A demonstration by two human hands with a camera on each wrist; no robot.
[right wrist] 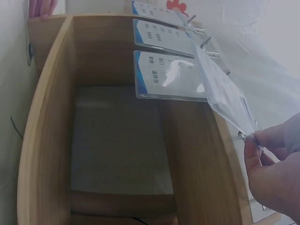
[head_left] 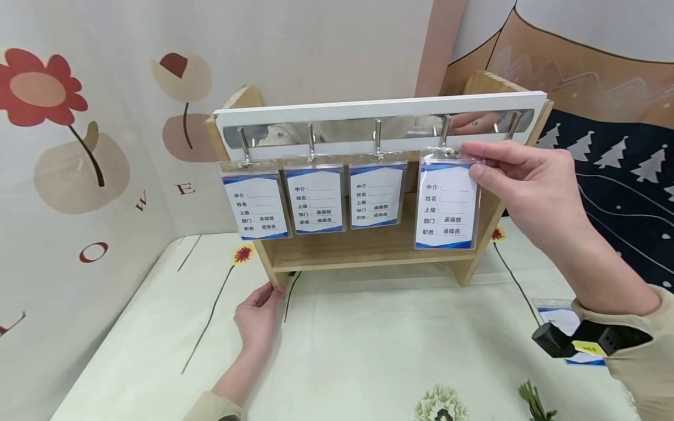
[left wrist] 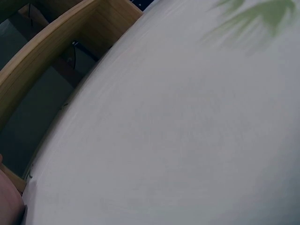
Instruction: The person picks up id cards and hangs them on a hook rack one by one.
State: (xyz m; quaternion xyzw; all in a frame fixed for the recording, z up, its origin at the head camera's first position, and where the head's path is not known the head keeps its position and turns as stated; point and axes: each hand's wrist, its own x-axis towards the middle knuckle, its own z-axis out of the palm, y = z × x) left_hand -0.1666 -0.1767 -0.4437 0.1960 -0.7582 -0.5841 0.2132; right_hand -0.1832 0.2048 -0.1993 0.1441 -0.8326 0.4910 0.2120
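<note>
My right hand (head_left: 537,184) pinches the top right corner of a clear-sleeved name badge (head_left: 446,204) between thumb and fingers. The badge's top edge is right at a metal hook (head_left: 445,130); in the right wrist view this badge (right wrist: 222,91) tilts out from the row. To its left, three similar badges (head_left: 315,199) hang from hooks on the white front board (head_left: 384,106) of a wooden rack (head_left: 368,252). Low at the left, my left hand (head_left: 258,321) grips the foot of the rack's side panel, thumb in front; only its edge (left wrist: 8,201) shows in the left wrist view.
Another badge (head_left: 558,313) lies on the pale tablecloth (head_left: 368,339) at the right, partly hidden behind my right wrist and its black camera (head_left: 590,339). The rightmost hook (head_left: 513,124) holds no badge. A patterned curtain (head_left: 326,47) stands behind the rack.
</note>
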